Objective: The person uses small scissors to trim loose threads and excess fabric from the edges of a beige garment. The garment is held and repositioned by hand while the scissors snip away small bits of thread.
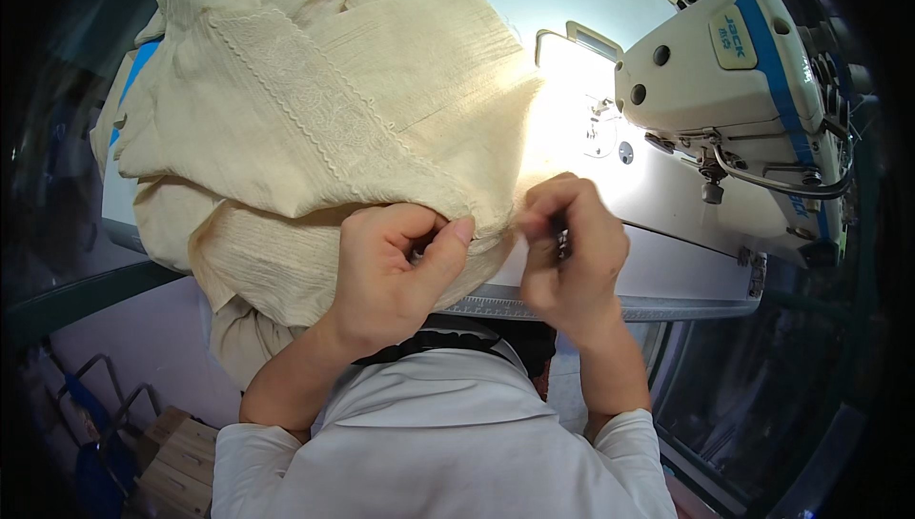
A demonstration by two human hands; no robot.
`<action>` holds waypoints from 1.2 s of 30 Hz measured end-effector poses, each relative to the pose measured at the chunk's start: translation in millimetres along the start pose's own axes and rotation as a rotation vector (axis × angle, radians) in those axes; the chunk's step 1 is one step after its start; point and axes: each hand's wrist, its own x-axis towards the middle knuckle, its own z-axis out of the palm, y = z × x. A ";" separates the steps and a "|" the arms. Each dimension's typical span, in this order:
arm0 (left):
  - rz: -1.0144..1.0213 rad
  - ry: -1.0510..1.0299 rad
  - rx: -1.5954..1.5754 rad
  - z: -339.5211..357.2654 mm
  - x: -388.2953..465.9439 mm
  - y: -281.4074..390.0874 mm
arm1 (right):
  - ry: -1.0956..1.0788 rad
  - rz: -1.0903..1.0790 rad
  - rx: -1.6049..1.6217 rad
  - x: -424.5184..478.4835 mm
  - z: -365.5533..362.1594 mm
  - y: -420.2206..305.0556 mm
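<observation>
A cream crinkled-cotton garment with an embroidered lace panel edged in scalloped trim spreads across the sewing table. My left hand pinches the garment's near edge between thumb and forefinger, close to the end of the lace panel. Just right of it, my right hand is curled beside the cloth edge, its fingertips blurred. A small metallic bit shows inside its curled fingers, too unclear to name. Whether those fingertips grip the fabric cannot be made out.
A white-and-blue Jack sewing machine stands on the right, its lamp lighting the needle plate. A ruler strip runs along the table's front edge. Some cloth hangs over that edge. Wooden drawers stand below left.
</observation>
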 end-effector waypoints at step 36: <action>-0.093 0.246 0.278 -34.8 -36.0 46.6 | -0.069 -0.176 0.138 25.0 -4.1 -27.0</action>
